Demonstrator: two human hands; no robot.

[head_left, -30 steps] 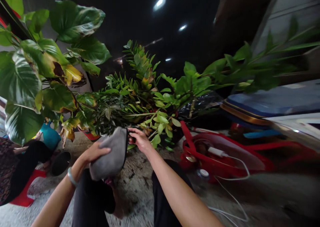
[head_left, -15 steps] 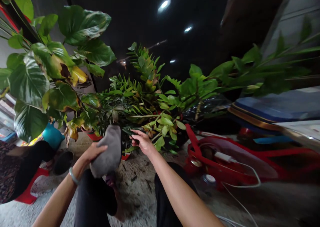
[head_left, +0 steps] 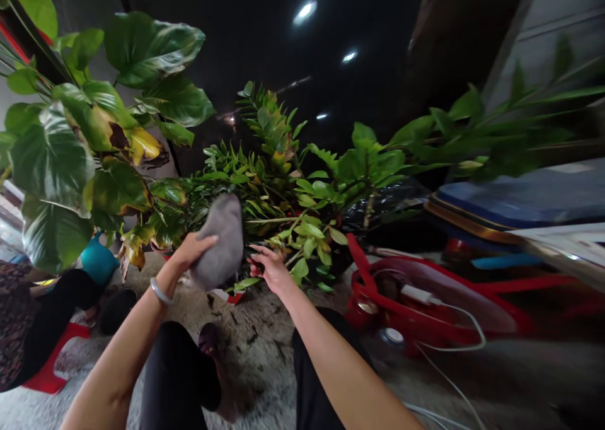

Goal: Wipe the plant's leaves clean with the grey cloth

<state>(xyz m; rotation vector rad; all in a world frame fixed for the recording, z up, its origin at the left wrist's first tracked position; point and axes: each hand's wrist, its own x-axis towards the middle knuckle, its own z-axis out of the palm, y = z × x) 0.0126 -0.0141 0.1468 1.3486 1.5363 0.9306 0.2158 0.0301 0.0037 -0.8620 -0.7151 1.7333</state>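
Observation:
My left hand [head_left: 193, 250] grips a flat, grey, rounded pad-like thing [head_left: 221, 244] by its left edge, the thumb lying over its face. To its right, my right hand [head_left: 269, 267] has its fingers bent toward the grey pad, close to dark leaves. Whether those fingers hold a stem or leaf is too small to tell. Behind both hands grow potted plants with feathery stems [head_left: 267, 127] and a low yellow-green branch [head_left: 309, 231]. The pad hides part of the foliage and a pot.
Large broad leaves [head_left: 51, 156] hang at the left, above a seated person's dark-clothed leg [head_left: 51, 307] and a red stool [head_left: 59, 367]. A red bag [head_left: 401, 310] with a white cable lies at the right, below a blue lid [head_left: 520, 197].
My left hand has moved up and to the right with the grey pad, which now stands nearer my right hand. My right hand has barely moved. The view has shifted slightly.

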